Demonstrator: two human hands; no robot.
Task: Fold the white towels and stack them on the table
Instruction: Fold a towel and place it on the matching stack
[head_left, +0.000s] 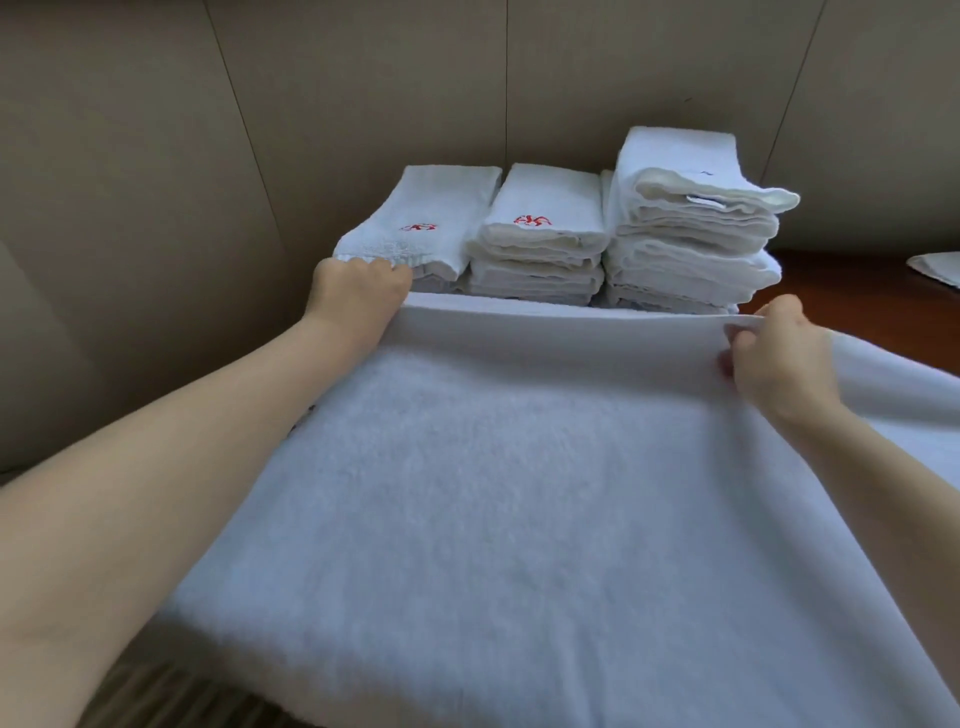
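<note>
The wall (156, 156) fills the whole upper half, beige padded panels running from nine o'clock round to three o'clock, and it serves as a backstop for everything piled against it.

The towel (519, 493) being worked is the next biggest thing, spread from the centre down to six o'clock and spilling off toward four o'clock. Its far edge lies doubled over along the line between the two hands, so my judgement is that a fold is being laid flat and squared up, with the finished piles just beyond as a guide.

The table (831, 270) shows only as a dark reddish strip at two to three o'clock; the rest is covered by cloth.

Three stacks of folded towels stand at twelve o'clock, touching one another and pushed back near the wall. The right stack (691, 228) is tallest, the middle stack (540, 239) lower, the left stack (415, 228) lowest; the latter two carry red stitching on top. The low one looks the likeliest home for the next towel.

The left hand (358, 291), at eleven o'clock, is curled round the far left corner of the towel, its knuckles just beside the left stack. The right hand (779, 348), at two o'clock, pinches the folded edge between thumb and fingers, keeping it taut.

A scrap of white cloth (935, 267) lies at three o'clock, cut off by the frame.
</note>
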